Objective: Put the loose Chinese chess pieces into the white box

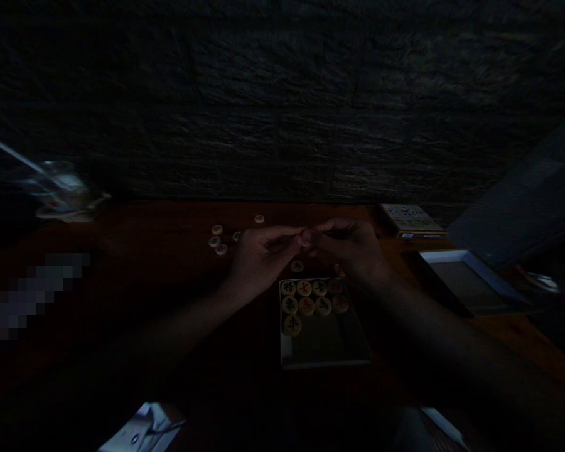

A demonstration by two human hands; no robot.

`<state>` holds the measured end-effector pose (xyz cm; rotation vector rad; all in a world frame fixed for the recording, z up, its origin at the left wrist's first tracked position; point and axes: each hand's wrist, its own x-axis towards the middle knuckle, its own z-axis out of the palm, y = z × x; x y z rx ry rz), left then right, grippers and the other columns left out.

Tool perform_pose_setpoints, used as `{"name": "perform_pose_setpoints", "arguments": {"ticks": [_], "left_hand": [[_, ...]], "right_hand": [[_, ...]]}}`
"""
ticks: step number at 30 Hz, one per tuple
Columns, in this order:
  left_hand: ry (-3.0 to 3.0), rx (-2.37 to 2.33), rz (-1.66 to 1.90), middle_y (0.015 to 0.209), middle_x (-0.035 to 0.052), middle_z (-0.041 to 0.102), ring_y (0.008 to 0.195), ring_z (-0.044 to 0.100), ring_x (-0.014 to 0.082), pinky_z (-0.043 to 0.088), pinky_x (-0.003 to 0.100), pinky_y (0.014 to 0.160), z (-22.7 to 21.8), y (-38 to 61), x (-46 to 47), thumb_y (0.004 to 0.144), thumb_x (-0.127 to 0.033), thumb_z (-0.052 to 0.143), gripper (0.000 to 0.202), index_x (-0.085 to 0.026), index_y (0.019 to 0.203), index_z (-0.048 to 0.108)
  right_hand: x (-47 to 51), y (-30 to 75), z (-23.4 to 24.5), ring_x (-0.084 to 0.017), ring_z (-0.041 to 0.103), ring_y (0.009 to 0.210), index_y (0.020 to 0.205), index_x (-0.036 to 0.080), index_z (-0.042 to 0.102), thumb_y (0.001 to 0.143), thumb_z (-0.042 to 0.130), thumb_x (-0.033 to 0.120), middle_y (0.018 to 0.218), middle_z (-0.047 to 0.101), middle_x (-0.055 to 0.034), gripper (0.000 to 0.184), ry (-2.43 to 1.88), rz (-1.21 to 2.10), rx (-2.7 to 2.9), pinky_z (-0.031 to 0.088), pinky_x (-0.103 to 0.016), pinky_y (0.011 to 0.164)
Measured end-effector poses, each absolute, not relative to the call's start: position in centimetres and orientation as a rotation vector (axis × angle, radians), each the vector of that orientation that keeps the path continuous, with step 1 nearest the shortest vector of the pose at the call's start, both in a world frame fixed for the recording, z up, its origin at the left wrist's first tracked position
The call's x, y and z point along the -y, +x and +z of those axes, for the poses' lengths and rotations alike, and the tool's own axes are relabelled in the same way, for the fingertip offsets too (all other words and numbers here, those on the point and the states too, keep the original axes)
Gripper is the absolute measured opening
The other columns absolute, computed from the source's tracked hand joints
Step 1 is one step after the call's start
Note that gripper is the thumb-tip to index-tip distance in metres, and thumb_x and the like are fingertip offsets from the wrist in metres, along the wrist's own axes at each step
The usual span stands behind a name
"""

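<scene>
Both hands up front, above the table, fingertips meeting. Left hand (258, 258): thumb and forefinger pinched together on a small, pale, round game disc (307, 243). Right hand (353, 245): thumb and fingertips closed on the same disc from the other side. Fingers hide most of it and the light is poor, so I can't read its marking or say which hand carries the weight.

Just below the hands, on the near side: shallow rectangular tray with thin pale walls (324, 363). Nine discs lie flat in it, marked faces up. Far row has four, black and red characters alternating; second row (306, 306) the same; third row has one black-marked disc (292, 325) against the left wall. Greyish tray floor shows in the near part.

Loose discs on the reddish-brown wooden table (169, 232): a bunch of three (217, 230) left of the left hand, one partly covered by that hand, one farther back (259, 219), one between hands and tray (297, 266), one beside the right wrist (339, 270).

Right side: flat printed cardboard box (412, 220) near the wall, and a second shallow, pale-rimmed tray (445, 256) in front of it. Far left: clear cup with a straw (63, 185). Behind everything: dark rough stone-block wall (273, 113).
</scene>
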<state>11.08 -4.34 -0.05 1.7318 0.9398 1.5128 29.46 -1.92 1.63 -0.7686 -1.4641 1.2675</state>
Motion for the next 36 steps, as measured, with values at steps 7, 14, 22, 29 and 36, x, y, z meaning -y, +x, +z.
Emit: {"name": "perform_pose_setpoints", "arguments": {"ticks": [7,14,22,29,36], "left_hand": [[1.637,-0.930,1.505,0.107,0.0069,0.086,0.094,0.083,0.0216,0.068,0.032,0.084,0.1,11.3,4.2,0.088,-0.030,0.085,0.021,-0.021,0.107,0.086],[1.568,-0.887,1.504,0.109,0.0088,0.085,0.095,0.083,0.0221,0.068,0.034,0.088,-0.2,11.0,3.7,0.082,-0.029,0.090,0.031,-0.020,0.111,0.085],[1.573,-0.891,1.457,0.104,0.0089,0.086,0.088,0.083,0.0225,0.070,0.036,0.083,0.0,10.7,3.8,0.080,-0.027,0.091,0.032,-0.022,0.111,0.085],[1.864,-0.949,1.417,0.113,0.0072,0.085,0.098,0.082,0.0230,0.068,0.037,0.091,-0.2,10.1,4.3,0.088,-0.026,0.085,0.031,-0.027,0.119,0.084],[1.917,-1.014,1.473,0.114,0.0093,0.084,0.096,0.081,0.0218,0.066,0.033,0.085,-0.5,10.4,4.2,0.091,-0.029,0.082,0.032,-0.022,0.123,0.082]], "right_hand": [[2.0,29.4,2.1,-0.014,0.074,0.063,0.081,0.021,0.088,0.067,0.099,0.048,0.078,0.083,-0.0047,0.032,-0.761,1.366,1.406,0.064,-0.027,0.068],[1.7,29.5,1.7,-0.017,0.078,0.073,0.089,0.023,0.088,0.059,0.103,0.042,0.086,0.085,-0.0047,0.039,-0.738,1.467,1.289,0.067,-0.035,0.084],[1.8,29.8,1.7,-0.016,0.077,0.072,0.088,0.022,0.087,0.062,0.102,0.035,0.084,0.085,-0.0045,0.032,-0.769,1.447,1.311,0.065,-0.031,0.074],[1.9,29.7,1.5,-0.013,0.072,0.062,0.082,0.020,0.084,0.062,0.103,0.038,0.074,0.081,-0.0033,0.033,-0.837,1.534,1.330,0.059,-0.024,0.058],[2.1,29.5,2.0,-0.011,0.069,0.061,0.079,0.020,0.085,0.065,0.101,0.046,0.071,0.078,-0.0019,0.034,-0.821,1.453,1.394,0.058,-0.022,0.059]]}}
